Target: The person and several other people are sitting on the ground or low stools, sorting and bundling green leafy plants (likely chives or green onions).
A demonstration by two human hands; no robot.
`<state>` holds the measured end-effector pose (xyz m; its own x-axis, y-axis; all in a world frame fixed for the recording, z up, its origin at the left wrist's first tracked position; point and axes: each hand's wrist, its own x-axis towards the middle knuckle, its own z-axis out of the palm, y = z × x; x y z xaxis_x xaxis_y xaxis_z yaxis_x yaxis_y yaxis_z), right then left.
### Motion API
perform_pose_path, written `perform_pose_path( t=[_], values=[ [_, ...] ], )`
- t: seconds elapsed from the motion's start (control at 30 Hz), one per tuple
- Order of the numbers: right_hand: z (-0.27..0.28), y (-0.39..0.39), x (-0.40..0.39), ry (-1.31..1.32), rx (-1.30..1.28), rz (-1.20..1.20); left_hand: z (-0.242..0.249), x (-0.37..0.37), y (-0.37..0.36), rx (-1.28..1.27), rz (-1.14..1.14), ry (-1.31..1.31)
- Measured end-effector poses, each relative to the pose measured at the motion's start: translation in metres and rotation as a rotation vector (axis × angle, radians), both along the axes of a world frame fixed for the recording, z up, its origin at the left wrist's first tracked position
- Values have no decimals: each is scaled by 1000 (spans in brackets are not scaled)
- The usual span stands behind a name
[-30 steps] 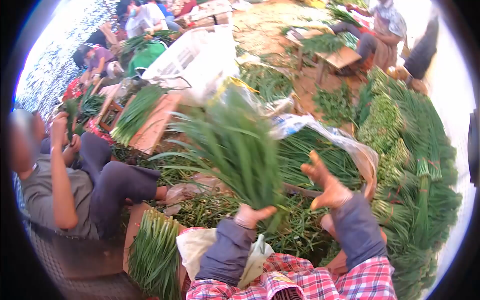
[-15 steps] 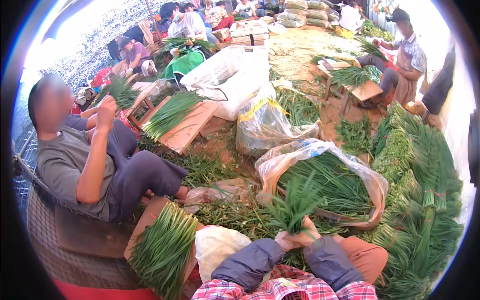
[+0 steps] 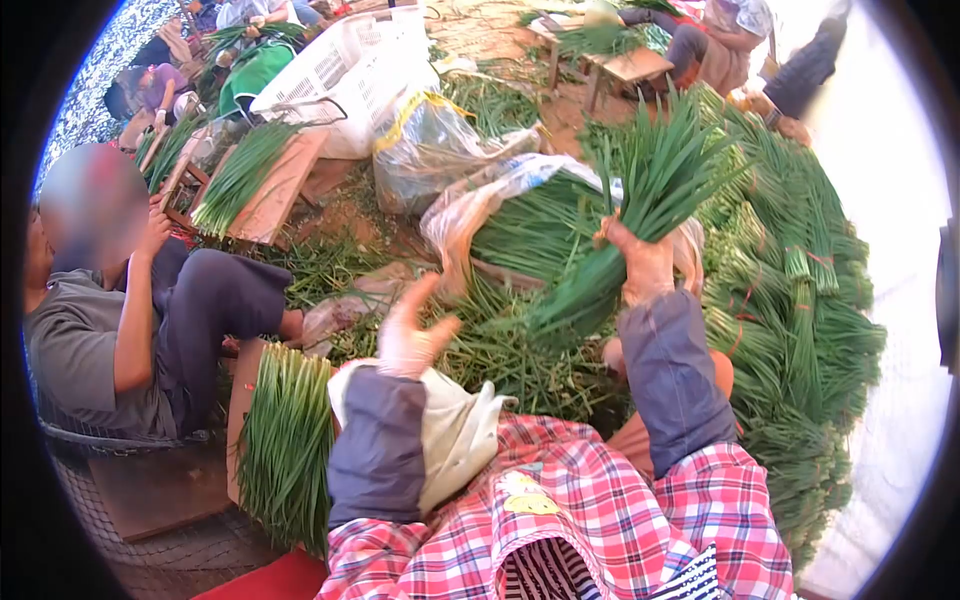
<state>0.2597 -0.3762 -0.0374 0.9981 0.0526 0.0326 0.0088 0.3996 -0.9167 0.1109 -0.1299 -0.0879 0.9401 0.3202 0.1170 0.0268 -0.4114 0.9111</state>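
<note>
Gripping a chive bunch (image 3: 625,215), right hand (image 3: 645,265); left hand (image 3: 410,335) empty.

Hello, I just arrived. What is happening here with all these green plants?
A person sitting on the ground grips a bunch of green chives in the right hand, lifted over an open plastic bag of more greens. The left hand is open and holds nothing. Tied bundles are stacked at the right, and a co-worker sits at the left.
</note>
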Motion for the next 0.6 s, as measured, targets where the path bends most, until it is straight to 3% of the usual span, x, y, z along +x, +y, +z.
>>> perform_pose_path(
  t=[0.03,0.1,0.17,0.2,0.23,0.27,0.33,0.47,0.6],
  values=[
    [3,3,-5,7,-4,-53,15,-9,0,-157,107,-69],
    [4,13,-14,-74,47,-69,54,-36,-20,-493,-57,210],
    [4,25,-26,-133,-13,-81,41,-46,-51,-913,-483,357],
    [-2,32,-37,-195,45,-60,26,-47,-73,-1116,-540,400],
    [9,37,-58,-302,-64,-71,4,-47,-90,-1317,-601,449],
    [-3,40,-74,-333,-358,-62,-28,-47,-97,-1579,-656,400],
    [-21,45,-105,-519,-585,32,-43,-37,-114,-1690,-446,196],
    [-45,43,-144,-768,-648,315,-54,-29,-108,-1867,-626,104],
    [-55,22,-156,-877,-590,602,-64,-40,-100,-1585,-339,199]
  ],
)
